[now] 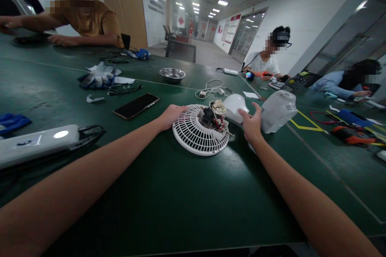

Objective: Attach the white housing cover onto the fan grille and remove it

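**Forearms [99, 168] foremost, white fan grille [193, 132] just beyond**

On my feed the white fan grille rests on the green table [181, 200], a dark motor [207, 116] with wires on its upper side. My left hand [172, 117] grips the grille's left rim. My right hand [252, 122] is to the grille's right, two digits spread apart, one overlapping the edge of a white rounded cover [233, 106]; I cannot tell whether it holds that cover. Right of the grille, just past that hand, I see a white vented housing [277, 112]. Left of the grille lies a phone [136, 106]; behind it, a metal bowl [172, 74].
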